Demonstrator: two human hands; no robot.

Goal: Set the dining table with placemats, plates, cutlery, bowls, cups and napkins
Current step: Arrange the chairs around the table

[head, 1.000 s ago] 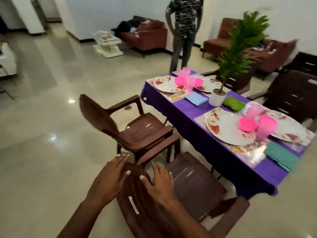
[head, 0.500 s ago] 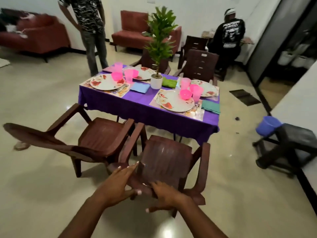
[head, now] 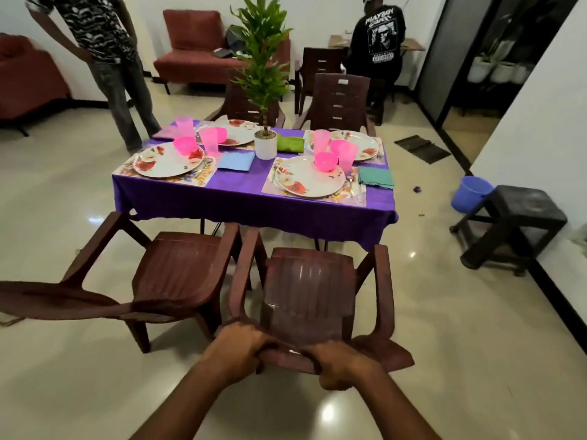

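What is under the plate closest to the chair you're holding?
Under that flowered plate lies a floral placemat, showing around its edges, on the purple tablecloth. Cutlery lies beside the plate on the mat. The mat's middle is hidden by the plate.

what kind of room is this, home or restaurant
Most likely a home's open living and dining room: a small dining table set for four, red sofas along the wall and plastic armchairs, one gripped by both hands.
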